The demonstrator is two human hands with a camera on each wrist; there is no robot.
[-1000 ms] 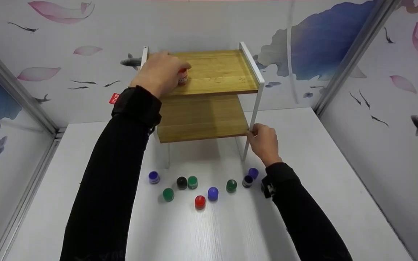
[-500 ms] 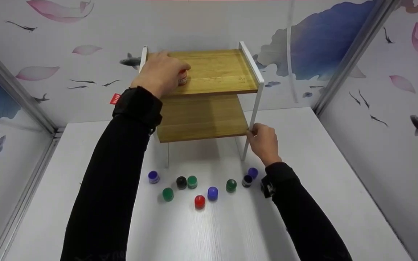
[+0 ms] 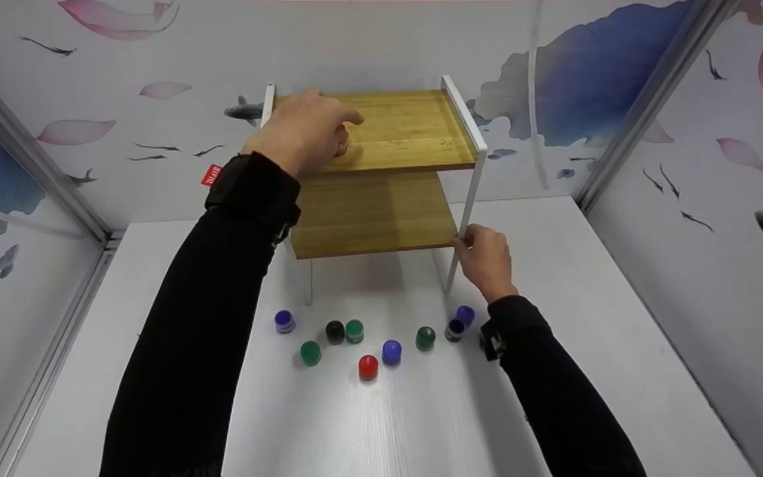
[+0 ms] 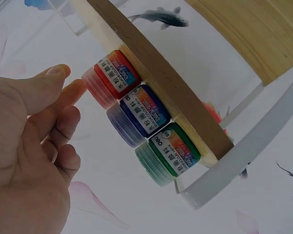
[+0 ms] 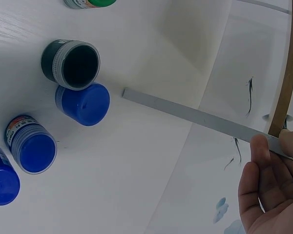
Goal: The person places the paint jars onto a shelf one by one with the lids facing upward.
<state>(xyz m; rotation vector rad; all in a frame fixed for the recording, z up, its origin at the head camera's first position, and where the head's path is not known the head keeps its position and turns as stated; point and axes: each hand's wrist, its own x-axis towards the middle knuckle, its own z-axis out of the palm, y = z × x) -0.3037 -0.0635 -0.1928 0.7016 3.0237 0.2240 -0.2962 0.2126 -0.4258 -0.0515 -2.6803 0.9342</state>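
Observation:
A two-tier rack with wooden shelves (image 3: 408, 129) and white metal legs stands on the table. On its top shelf, three small gouache paint jars are lined up in the left wrist view: a red jar (image 4: 115, 78), a blue jar (image 4: 142, 112) and a green jar (image 4: 171, 151). My left hand (image 3: 305, 129) is beside the red jar, a fingertip at its lid and the thumb apart from it. In the head view that hand hides most of the jars. My right hand (image 3: 485, 258) grips the rack's front right leg (image 5: 185, 113) at the lower shelf's corner.
Several more paint jars stand scattered on the white table (image 3: 421, 430) in front of the rack, among them a red one (image 3: 368, 366), a black one (image 3: 335, 332) and a dark one (image 3: 455, 330). Printed wall panels (image 3: 381, 40) enclose the back and sides.
My left hand has loosened from the red jar, its pointing finger now stretched out and away. My right hand keeps its hold on the rack.

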